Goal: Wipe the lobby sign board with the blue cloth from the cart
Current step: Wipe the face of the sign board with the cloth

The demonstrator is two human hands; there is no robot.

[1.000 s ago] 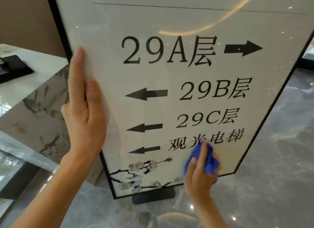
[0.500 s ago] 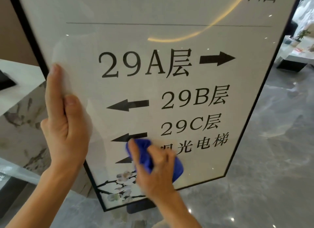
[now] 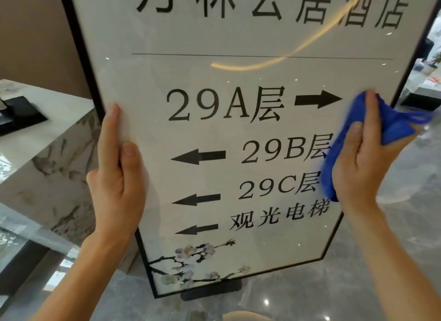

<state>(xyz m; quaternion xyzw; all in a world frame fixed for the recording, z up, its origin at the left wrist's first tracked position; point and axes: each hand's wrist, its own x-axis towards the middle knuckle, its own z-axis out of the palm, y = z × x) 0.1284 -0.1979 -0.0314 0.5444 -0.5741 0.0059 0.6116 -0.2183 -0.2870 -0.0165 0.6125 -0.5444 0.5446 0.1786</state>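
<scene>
My left hand (image 3: 117, 175) grips the sign board (image 3: 214, 134) at its left frame edge. My right hand (image 3: 360, 160) presses the cloth (image 3: 391, 122) beside the right edge; open floor (image 3: 393, 261) lies beyond my fingertips.

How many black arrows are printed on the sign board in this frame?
4. One right-pointing arrow beside 29A; three left-pointing: one arrow beside 29B, one beside 29C, one lowest. The blue cloth and right hand cover the sign board's right edge, possibly hiding more.

glossy sign board (image 3: 214, 69), soft blue cloth (image 3: 391, 122)
</scene>
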